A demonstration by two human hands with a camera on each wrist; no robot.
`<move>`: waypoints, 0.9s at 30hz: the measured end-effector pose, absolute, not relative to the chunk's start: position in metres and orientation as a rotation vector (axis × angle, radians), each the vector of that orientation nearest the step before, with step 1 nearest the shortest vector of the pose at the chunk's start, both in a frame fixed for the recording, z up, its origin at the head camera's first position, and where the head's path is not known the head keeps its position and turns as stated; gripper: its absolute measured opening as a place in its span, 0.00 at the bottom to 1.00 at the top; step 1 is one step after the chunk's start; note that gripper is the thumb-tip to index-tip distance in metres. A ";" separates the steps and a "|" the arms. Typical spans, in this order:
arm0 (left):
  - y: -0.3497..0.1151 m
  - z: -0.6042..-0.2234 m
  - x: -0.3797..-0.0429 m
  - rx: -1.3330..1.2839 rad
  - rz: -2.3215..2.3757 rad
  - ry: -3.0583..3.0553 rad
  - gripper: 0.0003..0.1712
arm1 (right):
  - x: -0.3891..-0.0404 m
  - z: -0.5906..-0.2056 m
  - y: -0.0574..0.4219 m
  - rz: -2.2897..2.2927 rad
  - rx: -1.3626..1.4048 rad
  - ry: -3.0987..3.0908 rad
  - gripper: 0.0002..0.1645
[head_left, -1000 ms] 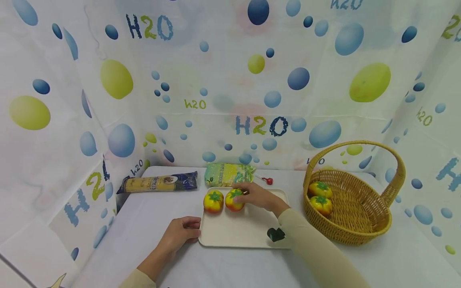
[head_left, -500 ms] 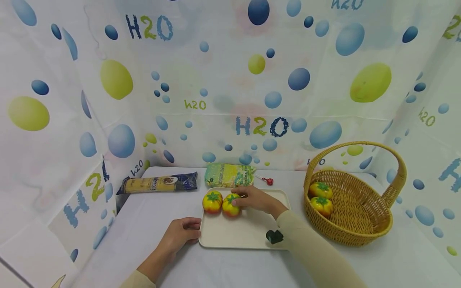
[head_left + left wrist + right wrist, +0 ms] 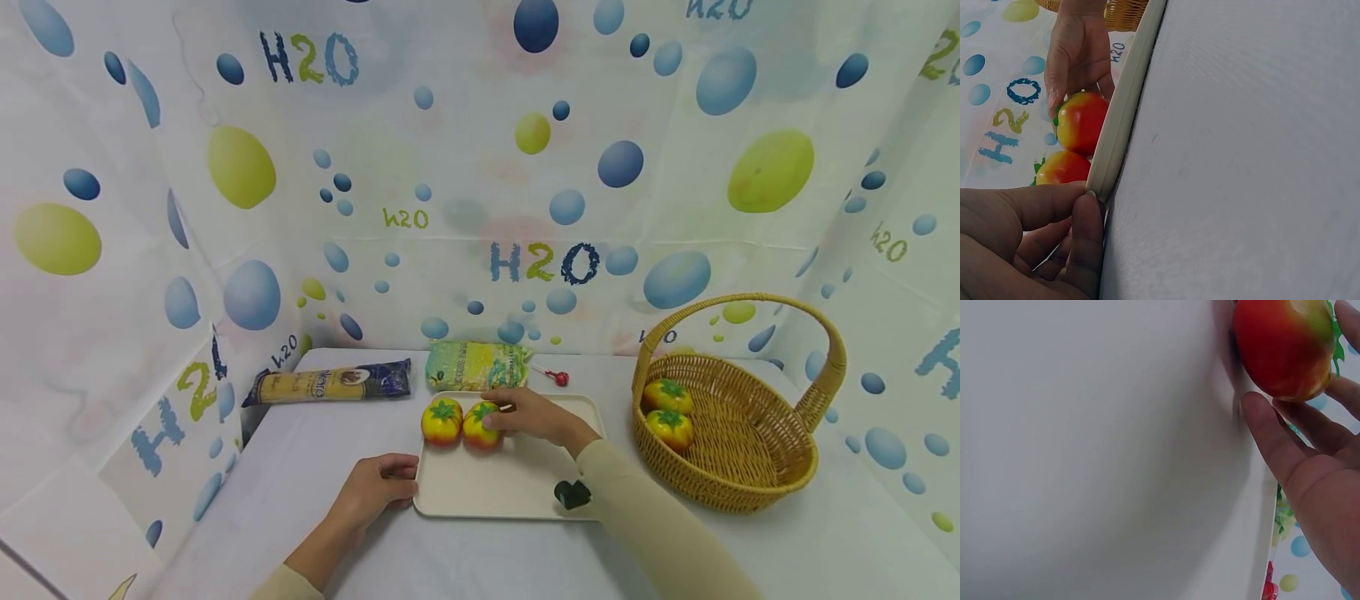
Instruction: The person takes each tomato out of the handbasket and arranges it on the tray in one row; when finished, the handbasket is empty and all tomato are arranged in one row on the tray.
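Two yellow-and-red tomatoes with green leafy tops sit side by side at the back left of a cream tray (image 3: 502,487). My right hand (image 3: 532,414) has its fingers and thumb around the right tomato (image 3: 481,432); in the right wrist view the fingers (image 3: 1316,422) curve close about its red underside (image 3: 1279,353). The left tomato (image 3: 442,427) stands right beside it. At the tray's left edge, my left hand (image 3: 378,486) pinches the rim (image 3: 1119,119) between thumb and finger, as the left wrist view shows.
A wicker basket (image 3: 723,492) with a tall handle stands at the right, holding two more tomatoes (image 3: 669,429). Behind the tray lie a green-yellow packet (image 3: 477,365) and a red lollipop (image 3: 559,377). A long pasta packet (image 3: 330,383) lies at the back left.
The right hand has shifted the right tomato slightly left and nearer me, up against the left one. The left hand stays at the tray's edge.
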State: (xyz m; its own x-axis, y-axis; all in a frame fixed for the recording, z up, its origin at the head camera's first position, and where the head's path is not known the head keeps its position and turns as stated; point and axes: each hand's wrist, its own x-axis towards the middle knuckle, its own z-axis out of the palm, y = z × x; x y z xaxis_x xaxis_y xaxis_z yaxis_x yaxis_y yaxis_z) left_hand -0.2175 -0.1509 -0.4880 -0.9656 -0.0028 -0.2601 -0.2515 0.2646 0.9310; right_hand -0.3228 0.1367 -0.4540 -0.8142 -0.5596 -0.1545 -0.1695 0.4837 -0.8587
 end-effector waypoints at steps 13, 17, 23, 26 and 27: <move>-0.151 -0.488 -0.219 -0.242 1.778 2.338 0.26 | -0.320 -0.447 0.144 -1.313 -0.601 2.343 0.41; -0.151 -0.487 -0.219 -0.234 1.781 2.344 0.26 | -0.313 -0.434 0.155 -1.348 -0.577 2.357 0.39; -0.151 -0.485 -0.218 -0.234 1.773 2.333 0.25 | -0.299 -0.415 0.184 -1.319 -0.612 2.416 0.39; -0.151 -0.485 -0.218 -0.223 1.766 2.335 0.25 | -0.291 -0.407 0.202 -1.304 -0.639 2.458 0.40; -0.150 -0.485 -0.217 -0.225 1.764 2.336 0.25 | -0.288 -0.405 0.208 -1.308 -0.637 2.471 0.40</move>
State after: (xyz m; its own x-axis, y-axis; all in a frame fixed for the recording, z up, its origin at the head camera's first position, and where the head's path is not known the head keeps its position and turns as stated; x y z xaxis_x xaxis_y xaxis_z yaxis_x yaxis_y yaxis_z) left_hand -0.2174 -0.1504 -0.4847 -0.9672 0.0022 -0.2541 -0.2438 0.2741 0.9303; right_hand -0.2881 0.2083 -0.4051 -0.8655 -0.4997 -0.0346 -0.2524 0.4948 -0.8316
